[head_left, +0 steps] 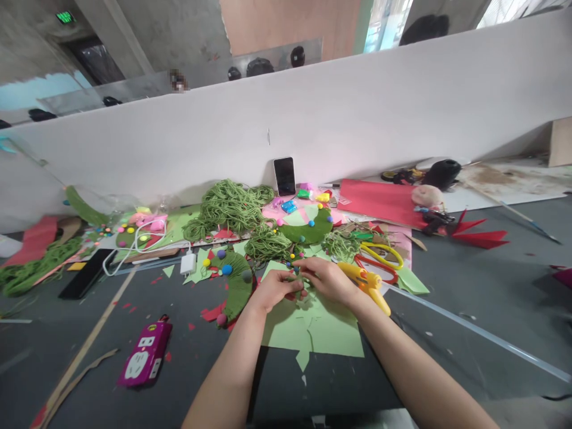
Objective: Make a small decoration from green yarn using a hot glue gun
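Note:
Both my hands meet over a light green paper sheet (322, 333) on the dark table. My left hand (276, 289) has its fingers curled in a pinch on a small green yarn-covered piece (300, 285) dotted with tiny coloured balls. My right hand (326, 279) also grips that piece from the right, fingers closed. Left of my hands lies a curved green felt arc (236, 286) with blue, pink and grey pompoms. A yellow glue gun (369, 285) lies just right of my right wrist.
Heaps of green yarn (232, 208) sit behind, below a white partition wall with a phone (285, 176) leaning on it. Yellow and red scissors (379, 257), red paper (379, 199), a purple power strip (145, 353), a white charger (188, 263) and a black bar (87, 273) lie around.

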Available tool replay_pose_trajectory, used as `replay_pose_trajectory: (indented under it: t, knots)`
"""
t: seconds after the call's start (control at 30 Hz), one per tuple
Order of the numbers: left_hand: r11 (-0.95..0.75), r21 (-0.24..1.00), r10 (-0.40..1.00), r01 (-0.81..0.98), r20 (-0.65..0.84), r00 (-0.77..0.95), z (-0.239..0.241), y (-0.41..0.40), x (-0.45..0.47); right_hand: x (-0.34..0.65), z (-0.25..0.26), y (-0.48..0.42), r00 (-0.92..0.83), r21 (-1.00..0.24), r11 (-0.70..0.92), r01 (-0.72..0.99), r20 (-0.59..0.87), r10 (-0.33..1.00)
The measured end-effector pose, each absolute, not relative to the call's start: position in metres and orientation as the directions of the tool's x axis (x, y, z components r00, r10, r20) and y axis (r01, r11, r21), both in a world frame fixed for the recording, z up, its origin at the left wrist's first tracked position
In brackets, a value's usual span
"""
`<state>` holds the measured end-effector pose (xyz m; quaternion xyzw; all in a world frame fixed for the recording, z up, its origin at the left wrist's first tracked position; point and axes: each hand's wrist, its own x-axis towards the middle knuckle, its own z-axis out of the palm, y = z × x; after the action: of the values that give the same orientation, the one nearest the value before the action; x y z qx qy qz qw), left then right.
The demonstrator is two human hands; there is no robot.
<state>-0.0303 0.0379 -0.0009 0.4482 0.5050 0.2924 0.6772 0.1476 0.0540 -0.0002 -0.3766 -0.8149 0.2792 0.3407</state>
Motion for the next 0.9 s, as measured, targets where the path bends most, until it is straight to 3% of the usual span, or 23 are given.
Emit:
replay_pose_trajectory:
  t: [0.37, 0.53, 0.73, 0.9]
  knots:
    - [0.446, 0.894, 0.85, -0.029, -0.414, 0.327, 0.0, 0.038, -0.029, 0.143, 0.005, 0.051, -0.41, -0.744, 0.521, 0.418, 0.357, 0.839]
    - [0.412, 0.896, 0.905, -0.168, -0.381, 0.188, -0.002, 0.041, -0.028, 0.143, 0.009, 0.05, -0.247, -0.823, 0.457, 0.337, 0.391, 0.887]
    - [0.343, 0.912, 0.939, -0.224, -0.335, 0.075, -0.001, 0.041, -0.023, 0.14, 0.009, 0.048, -0.253, -0.944, 0.202, 0.26, 0.135, 0.958]
    - [0.286, 0.95, 0.958, -0.124, -0.282, 0.05, 0.001, 0.037, -0.018, 0.136, 0.004, 0.048, -0.267, -0.965, 0.133, 0.225, 0.07, 0.961]
